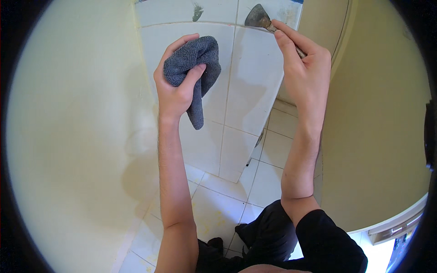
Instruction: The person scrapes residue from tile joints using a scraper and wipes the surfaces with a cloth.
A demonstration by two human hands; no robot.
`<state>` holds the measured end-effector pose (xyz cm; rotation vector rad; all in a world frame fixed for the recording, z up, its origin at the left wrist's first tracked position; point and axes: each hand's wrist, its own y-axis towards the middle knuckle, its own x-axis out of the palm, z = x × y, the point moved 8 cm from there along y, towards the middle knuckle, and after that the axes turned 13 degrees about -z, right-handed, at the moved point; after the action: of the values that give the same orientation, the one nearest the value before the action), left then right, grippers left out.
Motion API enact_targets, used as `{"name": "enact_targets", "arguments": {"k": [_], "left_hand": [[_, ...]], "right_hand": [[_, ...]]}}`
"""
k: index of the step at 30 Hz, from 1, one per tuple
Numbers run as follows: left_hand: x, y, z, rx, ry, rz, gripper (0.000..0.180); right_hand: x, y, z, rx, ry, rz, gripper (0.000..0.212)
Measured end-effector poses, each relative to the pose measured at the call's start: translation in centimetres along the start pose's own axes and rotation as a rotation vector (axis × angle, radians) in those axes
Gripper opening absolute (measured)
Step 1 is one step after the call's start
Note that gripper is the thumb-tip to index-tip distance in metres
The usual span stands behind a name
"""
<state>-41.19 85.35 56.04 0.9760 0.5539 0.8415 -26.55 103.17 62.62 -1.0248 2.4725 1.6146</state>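
Bunched in my left hand point(175, 93) is a dark grey terry cloth point(200, 52), with one end hanging below the thumb. My right hand point(309, 68) is closed round the handle of a scraper point(258, 17), whose wide, dark, stained blade points up and to the left. Both hands are raised in front of a white tiled wall point(209, 104). A dark greenish smear point(197, 12) marks the upper tile, above the cloth and left of the scraper blade. Whether the blade touches the tile I cannot tell.
A plain cream wall point(77, 113) runs along the left side. On the right stands a large beige panel point(378, 118). White floor tiles point(218, 200) with yellowish spots lie below, around my feet. Grout lines and a free edge bound the tiled wall on its right.
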Motion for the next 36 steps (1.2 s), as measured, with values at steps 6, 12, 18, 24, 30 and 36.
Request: {"name": "enact_targets", "arguments": {"k": [6, 12, 18, 24, 30, 36], "left_hand": [[0.2, 0.1, 0.3, -0.006, -0.003, 0.002, 0.047], [0.3, 0.0, 0.6, -0.009, 0.017, -0.004, 0.047], [0.0, 0.3, 0.7, 0.019, 0.012, 0.015, 0.044], [-0.2, 0.2, 1.1, 0.031, -0.004, 0.024, 0.044], [-0.1, 0.1, 1.0, 0.029, 0.008, 0.016, 0.044], [0.0, 0.0, 0.7, 0.015, -0.018, 0.015, 0.044]], "right_hand": [[0.1, -0.1, -0.4, -0.001, 0.043, 0.027, 0.026], [0.4, -0.4, -1.6, 0.025, 0.001, -0.012, 0.028], [0.6, -0.3, -1.4, 0.032, -0.026, 0.010, 0.029], [0.5, -0.3, -1.3, 0.076, 0.078, 0.028, 0.031], [0.4, -0.4, -1.1, 0.141, 0.081, -0.008, 0.031], [0.0, -0.6, -1.6, 0.111, -0.018, -0.028, 0.030]]}}
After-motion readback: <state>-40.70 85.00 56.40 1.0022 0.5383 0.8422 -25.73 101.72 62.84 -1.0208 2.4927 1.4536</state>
